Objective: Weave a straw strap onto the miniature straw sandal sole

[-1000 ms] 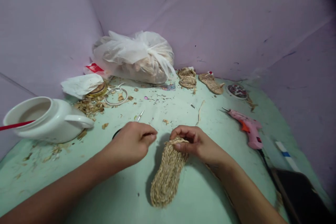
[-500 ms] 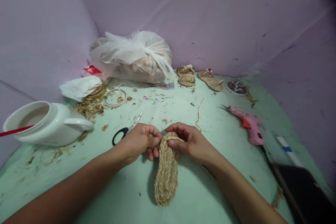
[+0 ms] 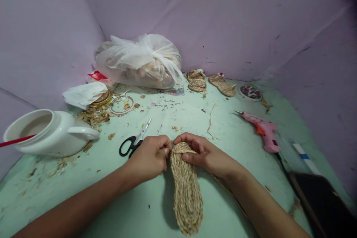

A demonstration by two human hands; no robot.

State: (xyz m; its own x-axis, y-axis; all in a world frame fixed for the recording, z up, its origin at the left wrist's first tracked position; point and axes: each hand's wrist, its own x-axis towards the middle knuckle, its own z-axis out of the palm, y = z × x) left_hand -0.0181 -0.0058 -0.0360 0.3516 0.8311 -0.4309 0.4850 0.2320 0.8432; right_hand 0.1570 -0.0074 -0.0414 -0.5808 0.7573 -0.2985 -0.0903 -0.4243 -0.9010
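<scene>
A long oval sole of braided straw point(image 3: 187, 193) hangs tilted above the table, its far end between my hands. My right hand point(image 3: 199, 152) grips that end, thumb on top and fingers round the far edge. A strand of the braid trails from under my right hand along the forearm. My left hand point(image 3: 156, 154) is closed at the left edge of the same end, fingertips pinched together; what sits in the pinch is hidden. Just beyond my left hand lie scissors point(image 3: 136, 141) with black handles, partly covered by it.
A pink glue gun point(image 3: 262, 129) lies right, its cord running past a dark flat object point(image 3: 320, 200). At left, a white jug point(image 3: 61, 134) lies on its side. Along the back are a tied plastic bag point(image 3: 142, 61), straw slippers point(image 3: 222, 84) and a small bowl point(image 3: 250, 92).
The sole's near end has swung to the right and toward me. My left hand has turned knuckles-up and its fingers have closed tighter. My right hand keeps its grip.
</scene>
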